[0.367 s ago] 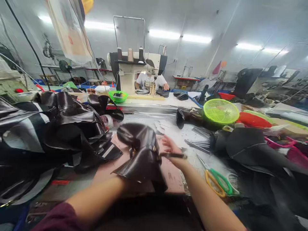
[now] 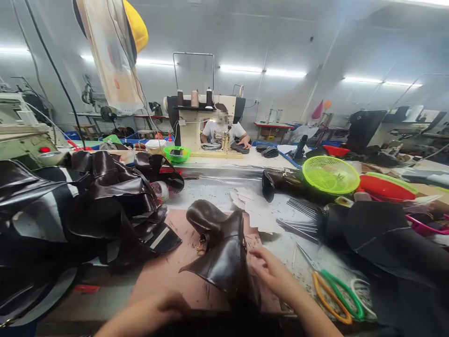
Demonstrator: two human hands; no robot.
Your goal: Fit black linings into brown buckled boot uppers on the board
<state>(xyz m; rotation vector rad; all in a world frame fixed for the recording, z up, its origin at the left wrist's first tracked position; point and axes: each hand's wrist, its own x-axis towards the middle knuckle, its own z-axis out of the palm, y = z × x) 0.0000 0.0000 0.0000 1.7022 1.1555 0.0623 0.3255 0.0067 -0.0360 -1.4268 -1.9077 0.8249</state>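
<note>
A shiny dark brown leather boot upper (image 2: 222, 257) lies on its side on a pink board (image 2: 154, 276), its toe part pointing away and its flared shaft toward me. A small strap loop with a gold buckle (image 2: 201, 244) shows on its left; more gold hardware (image 2: 244, 243) is on its right edge. My right hand (image 2: 268, 269) is beside that right edge, fingers loosely bent and apart, with nothing seen in it. Lower left of the shaft, my left hand (image 2: 164, 302) is apart from the leather, its fingers smeared by motion.
Glossy leather pieces (image 2: 101, 187) are heaped on the left. On the right are scissors (image 2: 336, 290) with green and yellow handles, black strips (image 2: 298, 224), dark material (image 2: 389, 243) and a lime basket (image 2: 329, 175). A co-worker (image 2: 224, 133) sits behind a sewing machine (image 2: 192, 124).
My left hand has come away from the shaft opening, down and left. The strap end that stuck out over my right wrist no longer shows. The view has tilted up.
</note>
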